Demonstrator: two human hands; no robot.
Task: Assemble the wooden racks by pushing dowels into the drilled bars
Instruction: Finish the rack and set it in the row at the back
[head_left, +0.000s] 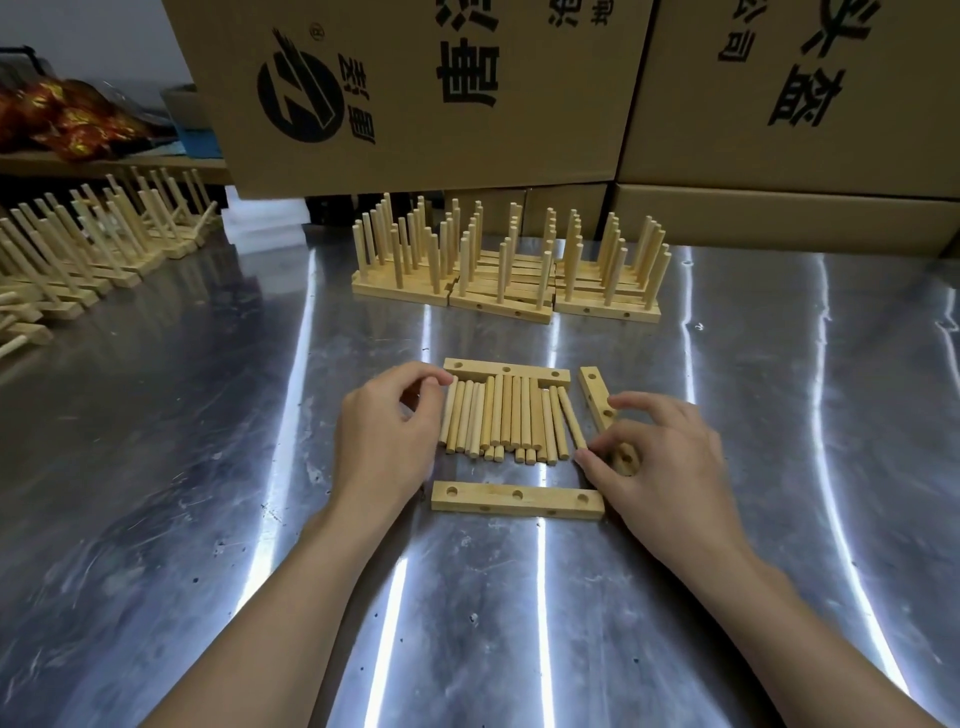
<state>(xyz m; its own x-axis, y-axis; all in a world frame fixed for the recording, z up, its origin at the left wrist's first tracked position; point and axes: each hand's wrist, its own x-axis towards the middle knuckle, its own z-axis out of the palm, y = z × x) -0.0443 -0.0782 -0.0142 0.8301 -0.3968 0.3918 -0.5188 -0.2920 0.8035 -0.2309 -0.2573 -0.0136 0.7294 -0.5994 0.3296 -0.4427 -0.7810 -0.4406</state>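
Loose dowels (506, 421) lie side by side on the worktop (234, 415), butted against the far bar (506, 370) so their ends line up. A near bar (517, 500) waits just below them, holes up. My left hand (387, 441) curls against the row's left edge, fencing it in; whether its grip closes on a dowel I cannot tell. My right hand (660, 457) has its grip clamped, thumb to forefinger, on the outermost dowel (570, 422) — I judge it the first pick.
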